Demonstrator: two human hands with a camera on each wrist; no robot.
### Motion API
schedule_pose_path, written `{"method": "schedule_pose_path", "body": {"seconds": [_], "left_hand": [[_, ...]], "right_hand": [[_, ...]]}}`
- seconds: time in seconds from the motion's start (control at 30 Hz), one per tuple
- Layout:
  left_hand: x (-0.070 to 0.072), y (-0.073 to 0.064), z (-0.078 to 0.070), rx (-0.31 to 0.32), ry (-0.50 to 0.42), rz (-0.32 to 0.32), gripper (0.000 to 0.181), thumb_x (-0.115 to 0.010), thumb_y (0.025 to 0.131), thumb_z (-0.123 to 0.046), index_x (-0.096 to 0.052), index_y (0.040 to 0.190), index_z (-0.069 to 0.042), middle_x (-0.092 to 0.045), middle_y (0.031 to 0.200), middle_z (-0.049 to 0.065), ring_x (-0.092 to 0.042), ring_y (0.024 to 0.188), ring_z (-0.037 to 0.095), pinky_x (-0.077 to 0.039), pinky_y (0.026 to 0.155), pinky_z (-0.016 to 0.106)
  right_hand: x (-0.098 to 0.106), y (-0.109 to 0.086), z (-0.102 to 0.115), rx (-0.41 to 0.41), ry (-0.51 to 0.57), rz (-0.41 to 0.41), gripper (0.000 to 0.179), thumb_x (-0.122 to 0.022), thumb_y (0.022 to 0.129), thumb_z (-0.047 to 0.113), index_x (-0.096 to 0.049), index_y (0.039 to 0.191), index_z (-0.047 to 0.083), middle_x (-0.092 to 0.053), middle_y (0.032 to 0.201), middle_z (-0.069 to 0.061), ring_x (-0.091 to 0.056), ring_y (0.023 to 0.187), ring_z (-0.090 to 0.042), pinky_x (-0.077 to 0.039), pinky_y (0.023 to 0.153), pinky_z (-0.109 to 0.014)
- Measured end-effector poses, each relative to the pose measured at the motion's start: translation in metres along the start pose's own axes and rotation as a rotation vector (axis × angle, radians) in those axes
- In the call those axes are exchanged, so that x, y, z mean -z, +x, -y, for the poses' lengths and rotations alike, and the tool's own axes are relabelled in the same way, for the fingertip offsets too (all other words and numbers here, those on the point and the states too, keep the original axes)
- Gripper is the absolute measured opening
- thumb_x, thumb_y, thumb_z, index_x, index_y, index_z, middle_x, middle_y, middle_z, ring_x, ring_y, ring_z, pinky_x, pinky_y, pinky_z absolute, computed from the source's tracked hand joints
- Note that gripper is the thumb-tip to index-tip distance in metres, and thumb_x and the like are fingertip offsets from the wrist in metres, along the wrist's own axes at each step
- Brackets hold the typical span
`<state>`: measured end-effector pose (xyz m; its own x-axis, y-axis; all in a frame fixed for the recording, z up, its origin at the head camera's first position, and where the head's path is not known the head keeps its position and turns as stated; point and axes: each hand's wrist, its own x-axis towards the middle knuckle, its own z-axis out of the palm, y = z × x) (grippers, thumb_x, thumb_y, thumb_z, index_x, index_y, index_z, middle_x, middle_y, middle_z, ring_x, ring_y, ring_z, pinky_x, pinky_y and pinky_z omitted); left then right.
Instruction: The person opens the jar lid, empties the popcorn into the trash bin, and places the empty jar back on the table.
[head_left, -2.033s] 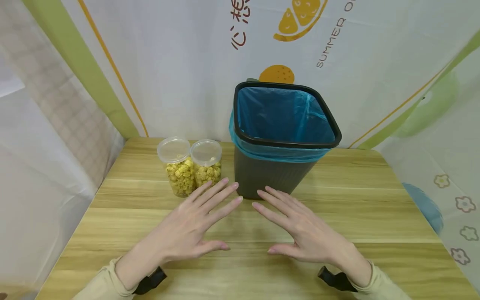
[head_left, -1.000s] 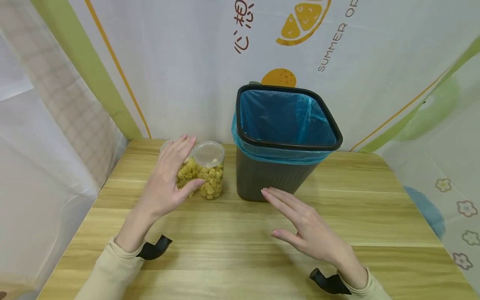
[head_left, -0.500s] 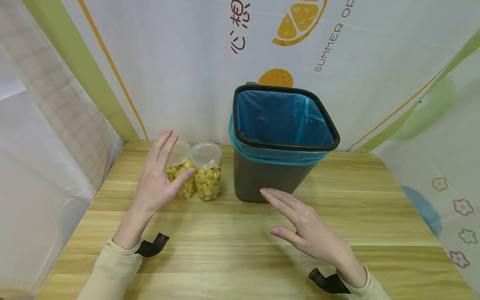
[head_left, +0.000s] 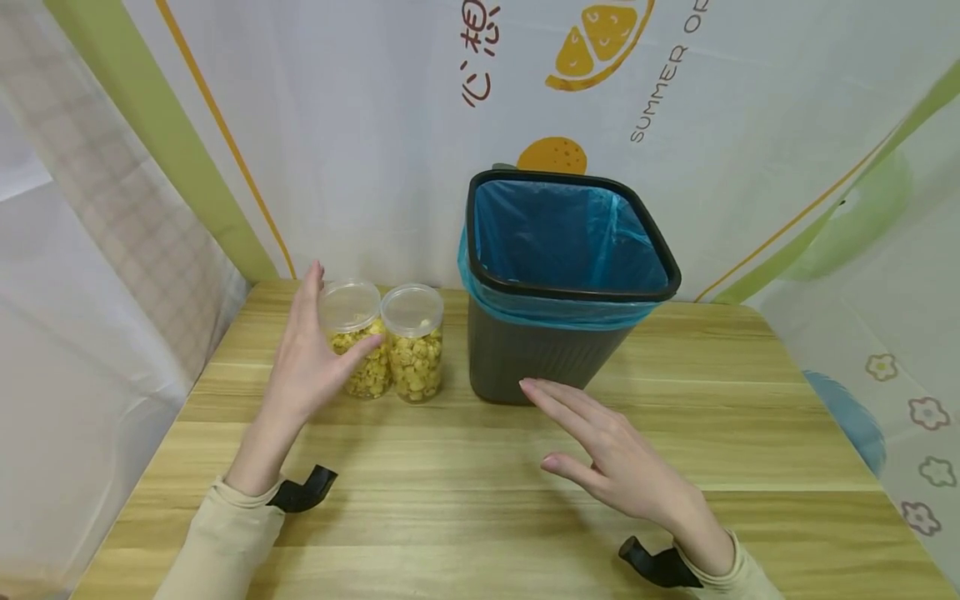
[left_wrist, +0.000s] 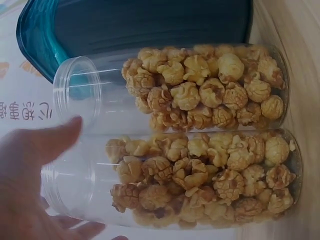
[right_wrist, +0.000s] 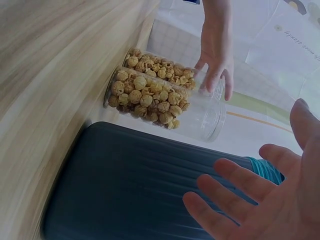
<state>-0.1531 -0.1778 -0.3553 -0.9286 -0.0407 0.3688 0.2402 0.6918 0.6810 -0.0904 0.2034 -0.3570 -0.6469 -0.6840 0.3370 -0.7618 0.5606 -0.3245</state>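
Two clear lidded jars of popcorn stand upright side by side at the back left of the table. My left hand is around the upper part of the left jar, thumb on the near side and fingers on the left. In the left wrist view the thumb lies beside the lids; I cannot tell whether it touches. The right jar stands just beyond the thumb. My right hand hovers with straight fingers in front of the bin, holding nothing.
The dark bin has a blue liner bag folded over its rim and stands right of the jars. Behind the wooden table hangs a white printed curtain. Black wrist mounts sit at both sleeves.
My left hand has moved left and forward from the table's middle to the left jar, its thumb and fingers parting around it. The right hand has barely shifted. Both jars stay put.
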Motion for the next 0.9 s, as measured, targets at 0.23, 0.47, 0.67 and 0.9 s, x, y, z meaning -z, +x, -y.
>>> {"method": "schedule_pose_path", "body": {"seconds": [0.23,0.47,0.67,0.9], "left_hand": [[0.0034,0.0042,0.0028,0.138,-0.078,0.063,0.128,-0.083,0.086,-0.039,0.016,0.164,-0.019,-0.017,0.171,0.021,-0.040,0.143,0.054,-0.036,0.113,0.071],[0.0025,0.0031,0.0057,0.261,-0.099,0.212,0.122,-0.085,0.083,-0.039,0.001,0.164,-0.005,-0.030,0.161,0.032,-0.034,0.147,0.055,-0.031,0.116,0.072],[0.0011,0.0006,0.0086,0.283,-0.096,0.225,0.119,-0.084,0.084,-0.040,-0.004,0.161,0.002,-0.031,0.159,0.034,-0.033,0.147,0.055,-0.027,0.118,0.072],[0.0028,-0.0012,0.0076,0.267,-0.079,0.189,0.112,-0.082,0.085,-0.044,-0.013,0.158,0.004,-0.037,0.156,0.033,-0.041,0.142,0.053,-0.035,0.114,0.070]], "right_hand": [[0.0001,0.0014,-0.0009,0.008,0.002,0.004,0.078,-0.070,0.097,0.033,-0.031,0.163,0.021,-0.041,0.164,0.004,-0.046,0.147,-0.017,-0.052,0.108,-0.045],[-0.0025,-0.0005,-0.0008,0.019,-0.003,-0.021,0.081,-0.075,0.093,0.031,-0.033,0.162,0.020,-0.044,0.162,0.003,-0.049,0.145,-0.018,-0.054,0.106,-0.045],[-0.0057,-0.0007,-0.0009,0.055,0.007,-0.075,0.082,-0.077,0.091,0.032,-0.036,0.160,0.018,-0.048,0.159,0.001,-0.054,0.140,-0.017,-0.056,0.102,-0.043],[-0.0086,-0.0002,-0.0003,0.076,0.029,-0.119,0.081,-0.080,0.088,0.028,-0.040,0.158,0.016,-0.053,0.155,-0.001,-0.059,0.135,-0.017,-0.058,0.098,-0.042]]}}
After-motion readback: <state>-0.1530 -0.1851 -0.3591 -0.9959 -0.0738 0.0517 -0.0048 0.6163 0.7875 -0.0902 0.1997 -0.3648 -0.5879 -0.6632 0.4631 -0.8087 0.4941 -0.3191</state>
